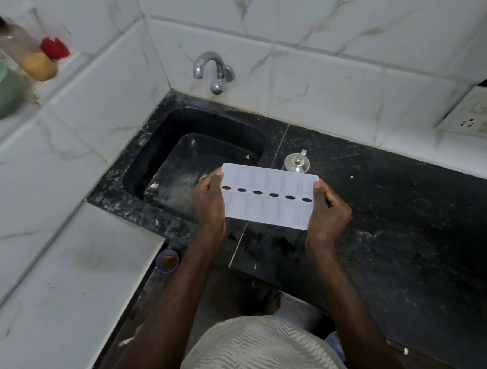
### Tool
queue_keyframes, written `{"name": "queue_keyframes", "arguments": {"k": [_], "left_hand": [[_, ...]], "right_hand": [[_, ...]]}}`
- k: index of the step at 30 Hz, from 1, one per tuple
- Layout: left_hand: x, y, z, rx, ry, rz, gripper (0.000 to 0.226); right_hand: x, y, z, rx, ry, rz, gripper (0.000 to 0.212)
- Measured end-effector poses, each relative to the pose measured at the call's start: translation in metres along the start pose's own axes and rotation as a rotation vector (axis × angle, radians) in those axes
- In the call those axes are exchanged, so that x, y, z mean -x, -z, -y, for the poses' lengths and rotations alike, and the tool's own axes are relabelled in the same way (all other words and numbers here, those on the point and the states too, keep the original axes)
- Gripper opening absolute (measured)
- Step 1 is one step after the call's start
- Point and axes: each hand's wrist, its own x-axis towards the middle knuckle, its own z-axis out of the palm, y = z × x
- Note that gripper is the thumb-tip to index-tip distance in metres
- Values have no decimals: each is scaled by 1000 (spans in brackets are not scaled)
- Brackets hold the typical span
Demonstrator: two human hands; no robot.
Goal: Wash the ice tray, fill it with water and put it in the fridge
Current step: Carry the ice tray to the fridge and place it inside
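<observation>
Black granite counter (390,220), sink (160,140) below wall tap (213,70). White ice tray (269,211) held nearer person than tap, offset right, long axis crosswise. Short ends gripped by left hand (209,199) and right hand (330,210), fingers curled; left nearer tap.

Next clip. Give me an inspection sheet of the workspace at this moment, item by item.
Surface: black counter, pale-speckled; sink holds scraps.
Job's things: ice tray held over the sink's right edge; tap, no water seen.
Clutter: steel pot behind the tray; bottle and green tub on the left ledge.
Hands: left hand and right hand each grip a tray end.
Cables: nothing seen.
Surroundings: tiled wall; socket at right.
</observation>
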Motion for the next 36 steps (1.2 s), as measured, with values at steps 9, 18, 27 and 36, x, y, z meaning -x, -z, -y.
{"name": "queue_keyframes", "arguments": {"k": [9,18,27,36], "left_hand": [[17,99,11,34,20,-142,26],[46,203,36,86,68,-336,27],[89,295,44,111,-20,-519,22],[142,380,61,188,-48,-732,19]], "right_hand": [[76,-26,-14,0,-33,152,21],[167,-38,-32,76,-52,277,26],[247,-57,-36,68,-80,472,15],[323,-75,-49,147,-124,677,26]]}}
